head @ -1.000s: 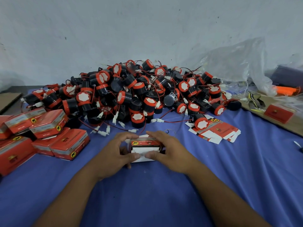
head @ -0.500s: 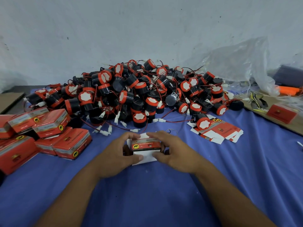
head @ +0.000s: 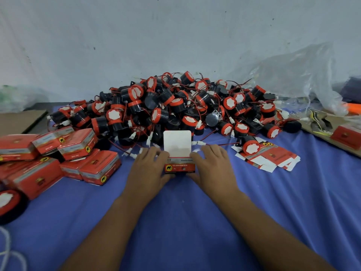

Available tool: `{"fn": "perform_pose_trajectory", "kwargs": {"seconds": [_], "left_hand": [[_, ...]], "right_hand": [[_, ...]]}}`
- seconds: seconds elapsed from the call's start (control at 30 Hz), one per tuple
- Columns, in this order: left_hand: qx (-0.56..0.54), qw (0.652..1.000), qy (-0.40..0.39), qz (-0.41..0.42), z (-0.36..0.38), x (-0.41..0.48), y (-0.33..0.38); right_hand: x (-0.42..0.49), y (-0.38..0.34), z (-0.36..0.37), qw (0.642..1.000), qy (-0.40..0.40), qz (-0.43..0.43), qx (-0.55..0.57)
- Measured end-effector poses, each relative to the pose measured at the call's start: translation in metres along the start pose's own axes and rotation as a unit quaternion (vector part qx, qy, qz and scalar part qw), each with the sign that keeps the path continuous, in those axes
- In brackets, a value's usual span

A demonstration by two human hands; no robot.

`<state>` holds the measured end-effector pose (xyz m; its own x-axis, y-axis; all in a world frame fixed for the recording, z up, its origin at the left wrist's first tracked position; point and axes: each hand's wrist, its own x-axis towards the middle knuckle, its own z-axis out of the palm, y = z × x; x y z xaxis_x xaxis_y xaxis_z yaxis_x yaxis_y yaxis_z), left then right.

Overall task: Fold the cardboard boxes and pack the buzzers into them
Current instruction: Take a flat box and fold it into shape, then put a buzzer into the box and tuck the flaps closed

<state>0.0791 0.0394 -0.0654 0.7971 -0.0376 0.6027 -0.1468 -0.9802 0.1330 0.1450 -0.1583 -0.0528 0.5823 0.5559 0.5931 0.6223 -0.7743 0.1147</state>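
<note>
A small red cardboard box (head: 180, 167) stands on the blue cloth (head: 185, 222) at the centre, its white lid flap (head: 177, 142) raised upright behind it. My left hand (head: 148, 169) grips the box's left side and my right hand (head: 212, 167) grips its right side. What is inside the box is hidden. Behind it lies a big heap of black and red buzzers (head: 175, 110) with red wires and white plugs. Flat unfolded box blanks (head: 271, 157) lie to the right, with one buzzer (head: 250, 146) on them.
Several closed red boxes (head: 58, 153) are stacked at the left, and a buzzer (head: 7, 202) lies at the left edge. A clear plastic bag (head: 293, 79) and a red box (head: 346, 136) on brown cardboard sit at the right. A wall stands close behind.
The white flap that lay folded low at the front of the box now stands upright behind it. Both hands have shifted to the box's sides.
</note>
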Motion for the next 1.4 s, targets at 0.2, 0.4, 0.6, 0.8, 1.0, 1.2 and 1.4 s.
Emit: {"fn": "perform_pose_trajectory", "kwargs": {"seconds": [0.2,0.4,0.6,0.8,1.0,1.2,1.4], "left_hand": [[-0.284,0.948,-0.078,-0.117,-0.001,-0.008,-0.001],[-0.318,0.928,-0.112,-0.155,-0.003,-0.011,-0.003],[-0.338,0.919,-0.117,-0.166,-0.004,-0.01,-0.003],[-0.351,0.916,-0.096,-0.17,-0.001,-0.014,-0.003],[-0.346,0.92,-0.079,-0.166,0.001,-0.013,-0.005],[-0.393,0.902,-0.063,-0.166,-0.001,-0.014,-0.006],[-0.374,0.913,-0.048,-0.158,-0.001,-0.015,-0.005]], "right_hand": [[-0.007,-0.005,-0.007,0.974,-0.167,0.026,0.153],[0.011,0.058,-0.004,0.98,0.028,0.173,0.096],[0.008,0.148,0.019,0.921,-0.174,0.337,0.09],[0.002,0.127,0.014,0.882,0.035,0.343,0.321],[0.038,0.037,-0.041,0.821,0.093,0.13,0.548],[0.03,-0.011,-0.014,0.936,0.017,-0.078,0.343],[0.025,-0.016,0.002,0.939,0.007,0.019,0.344]]}}
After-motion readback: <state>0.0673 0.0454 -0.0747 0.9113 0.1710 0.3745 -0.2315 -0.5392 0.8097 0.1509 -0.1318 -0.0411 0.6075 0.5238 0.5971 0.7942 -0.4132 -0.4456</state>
